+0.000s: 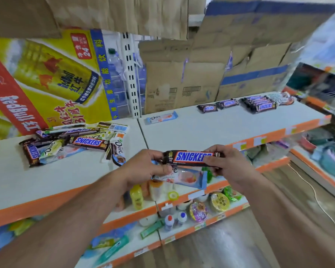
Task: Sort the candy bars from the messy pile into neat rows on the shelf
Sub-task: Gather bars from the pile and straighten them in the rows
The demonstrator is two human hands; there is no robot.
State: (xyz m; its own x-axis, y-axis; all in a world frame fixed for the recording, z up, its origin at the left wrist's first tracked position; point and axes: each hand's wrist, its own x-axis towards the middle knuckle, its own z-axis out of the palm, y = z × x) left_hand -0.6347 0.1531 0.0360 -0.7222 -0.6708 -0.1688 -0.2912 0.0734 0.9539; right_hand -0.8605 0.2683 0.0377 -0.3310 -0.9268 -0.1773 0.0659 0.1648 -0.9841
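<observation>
Above the shop shelf (220,130), the fingers of the left hand (141,167) and right hand (230,167) are pinching the ends of a Snickers bar (190,157); squaring it label-up against the Snickers row (259,104) is looking wisest.

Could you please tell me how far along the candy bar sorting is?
Done: sorted Snickers lie grouped at the shelf's right end; a lone Dove bar lies mid-shelf. In hand: the left hand and right hand grip one Snickers bar, a second Dove bar beneath it. Left: the messy pile, many bars unsorted.
</observation>
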